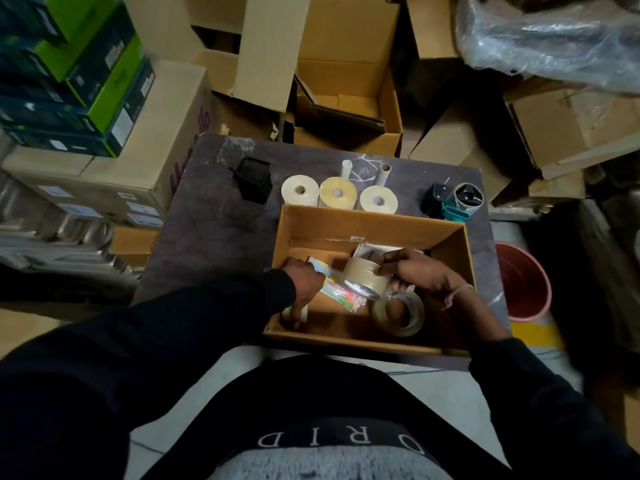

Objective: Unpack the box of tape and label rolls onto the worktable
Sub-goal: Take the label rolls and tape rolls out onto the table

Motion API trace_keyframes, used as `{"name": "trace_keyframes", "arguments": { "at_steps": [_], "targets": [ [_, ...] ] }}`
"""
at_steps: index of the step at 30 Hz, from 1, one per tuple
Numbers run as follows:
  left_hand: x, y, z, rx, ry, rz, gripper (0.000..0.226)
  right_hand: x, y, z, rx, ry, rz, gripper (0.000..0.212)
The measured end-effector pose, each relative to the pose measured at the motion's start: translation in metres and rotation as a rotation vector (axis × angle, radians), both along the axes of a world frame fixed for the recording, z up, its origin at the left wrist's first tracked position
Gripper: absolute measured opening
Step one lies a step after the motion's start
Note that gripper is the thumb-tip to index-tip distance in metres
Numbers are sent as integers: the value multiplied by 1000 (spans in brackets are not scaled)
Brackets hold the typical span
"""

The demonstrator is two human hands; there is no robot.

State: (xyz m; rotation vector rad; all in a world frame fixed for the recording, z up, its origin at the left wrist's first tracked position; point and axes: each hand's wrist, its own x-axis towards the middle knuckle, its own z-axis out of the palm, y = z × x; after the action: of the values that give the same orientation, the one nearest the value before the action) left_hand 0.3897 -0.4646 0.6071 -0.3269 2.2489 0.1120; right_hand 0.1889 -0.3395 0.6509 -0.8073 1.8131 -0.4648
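Your dark worktable [214,237] carries the open cardboard box [367,220]. Behind the box stand three label rolls [337,192], two thin tubes [382,173], a black holder [254,178] and a tape dispenser [457,202].

sweater hem [332,441] | reads "ORID" (upside down, mirrored)

The open box [374,223] takes the table's [214,237] near right part. Left of the box the tabletop lies bare, free for passing. Beyond the box's far wall, three label rolls [337,192] and two thin tubes [382,173] block the way, with a black holder [254,178] far-left of the box and tape dispensers [453,200] far-right.
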Motion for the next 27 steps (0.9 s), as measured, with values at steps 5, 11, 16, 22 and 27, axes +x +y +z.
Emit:
{"name": "trace_keyframes", "arguments": {
  "at_steps": [5, 11, 16, 22, 27],
  "targets": [
    [-3, -3, 6, 69, 86, -16, 101, -5, 2, 13, 61, -7, 35, 10],
    [-8, 1, 50, 262, 329, 150, 96, -15, 2, 45, 108, 122, -15, 16],
    [13, -10, 96, 404, 600, 330, 105, -25, -6, 82, 93, 205, -61, 25],
    [75, -29, 109, 654, 1034, 657, 121, -25, -23, 111, -112, -32, -34, 53],
    [111, -34, 101, 575, 1245, 785, 124, 5, -50, 131, -280, -123, -7, 14]
  ]
}}
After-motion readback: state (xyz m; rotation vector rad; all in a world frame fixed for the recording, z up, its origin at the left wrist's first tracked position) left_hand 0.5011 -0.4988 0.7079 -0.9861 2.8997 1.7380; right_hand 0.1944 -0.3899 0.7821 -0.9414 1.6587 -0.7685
